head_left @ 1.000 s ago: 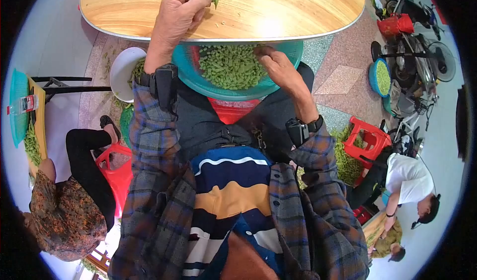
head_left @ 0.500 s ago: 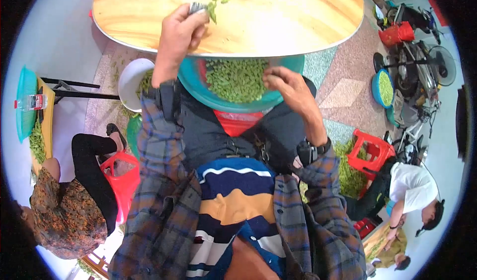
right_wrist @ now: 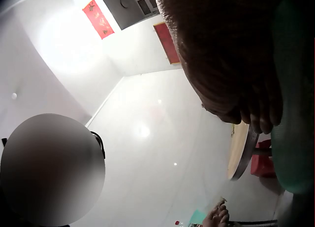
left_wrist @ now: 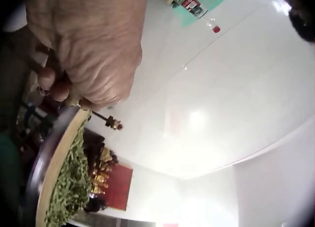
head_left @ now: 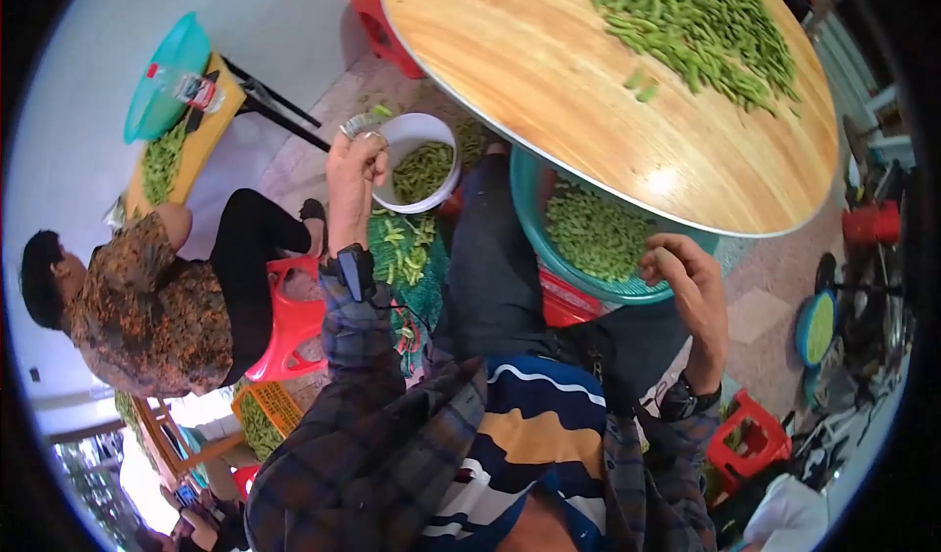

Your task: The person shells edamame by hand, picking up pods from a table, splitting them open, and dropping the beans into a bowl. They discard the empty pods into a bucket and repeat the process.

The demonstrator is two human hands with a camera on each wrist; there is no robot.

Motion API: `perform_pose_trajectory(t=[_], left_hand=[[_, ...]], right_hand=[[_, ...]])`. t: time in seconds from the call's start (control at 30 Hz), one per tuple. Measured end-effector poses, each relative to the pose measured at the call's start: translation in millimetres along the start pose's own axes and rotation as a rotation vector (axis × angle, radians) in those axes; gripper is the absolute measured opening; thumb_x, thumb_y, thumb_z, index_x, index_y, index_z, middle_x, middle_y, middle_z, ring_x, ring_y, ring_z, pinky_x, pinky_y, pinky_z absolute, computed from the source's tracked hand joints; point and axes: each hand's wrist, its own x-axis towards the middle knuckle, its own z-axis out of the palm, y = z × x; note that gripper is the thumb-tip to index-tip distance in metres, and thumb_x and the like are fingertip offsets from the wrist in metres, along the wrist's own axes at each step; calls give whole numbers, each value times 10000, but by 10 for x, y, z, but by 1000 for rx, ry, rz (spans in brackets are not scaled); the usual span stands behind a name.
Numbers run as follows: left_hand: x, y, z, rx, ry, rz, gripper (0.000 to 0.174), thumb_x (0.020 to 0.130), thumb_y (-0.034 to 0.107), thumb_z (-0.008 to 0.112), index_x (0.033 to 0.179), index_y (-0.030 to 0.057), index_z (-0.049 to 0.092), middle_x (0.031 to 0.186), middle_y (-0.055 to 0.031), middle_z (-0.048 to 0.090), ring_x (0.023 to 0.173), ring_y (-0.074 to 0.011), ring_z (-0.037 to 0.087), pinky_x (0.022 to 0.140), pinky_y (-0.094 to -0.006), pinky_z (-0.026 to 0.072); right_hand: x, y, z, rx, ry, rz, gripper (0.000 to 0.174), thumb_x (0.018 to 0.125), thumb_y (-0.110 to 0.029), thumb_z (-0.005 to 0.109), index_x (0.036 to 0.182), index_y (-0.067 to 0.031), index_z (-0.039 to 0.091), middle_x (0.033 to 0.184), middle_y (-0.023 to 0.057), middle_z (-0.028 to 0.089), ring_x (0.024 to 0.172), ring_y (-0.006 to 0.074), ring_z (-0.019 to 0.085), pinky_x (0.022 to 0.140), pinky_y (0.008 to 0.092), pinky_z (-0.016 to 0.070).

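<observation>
Beside the white bucket, near its far-left rim, my left hand pinches a green bean pod. A grey striped piece shows at its fingertips. Pod husks lie inside the bucket. My right hand, fingers loosely bent, is over the near-right rim of the teal basin, with nothing visible in it. Shelled green beans fill the basin, partly hidden under the table edge. On the round wooden table lies a heap of green pods.
A green mesh bag with pods spilling on it lies left of my legs. Farther left, a person sits on a red stool near a side table with a bottle. Another red stool stands behind on the right.
My left hand with the pod has moved from over the table to beside the white bucket. My right hand has drawn back to the basin's rim. The head view has turned left.
</observation>
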Motion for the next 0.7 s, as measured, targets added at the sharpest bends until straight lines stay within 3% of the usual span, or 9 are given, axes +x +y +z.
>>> perform_pose_trajectory(t=[0.17,0.23,0.43,0.5,0.53,0.7], left_hand=[[33,-83,-149,-74,-20,46,206,946,69,629,1142,9,606,798,-23,590,595,-88,523,493,-229,400],[105,-199,-205,114,53,28,151,963,79,627,1100,17,636,750,0,575,591,-81,510,522,-222,398],[37,-39,435,124,-107,60,139,987,109,617,1075,9,660,782,-11,624,620,-88,559,575,-220,423],[21,11,716,101,-158,73,172,989,98,615,1118,-5,662,818,-25,651,641,-92,582,599,-223,447],[-2,38,872,96,-207,76,185,989,92,614,1138,-5,666,823,-30,655,646,-91,585,606,-223,455],[-55,65,1441,121,-386,83,228,986,110,631,1168,-12,691,838,-38,672,638,-87,584,614,-215,472]], right_hand=[[65,-82,48,-25,25,7,258,1016,-115,594,1192,62,657,958,97,728,844,137,675,756,267,539],[81,-168,29,-57,42,-23,241,1008,-107,611,1173,60,667,938,90,730,806,130,673,731,266,542],[628,-315,-110,-213,305,-208,221,980,-127,658,1123,38,695,921,62,728,784,109,644,681,258,508],[1072,-161,-220,-451,414,-461,222,957,-142,680,1115,11,710,944,113,728,815,179,690,741,303,538],[1210,-190,-217,-402,396,-445,227,942,-110,663,1133,4,703,1012,143,711,895,254,700,806,347,543],[1807,-209,-200,-736,407,-661,225,907,-62,649,1121,-20,704,1099,159,651,1043,339,620,893,414,518]])
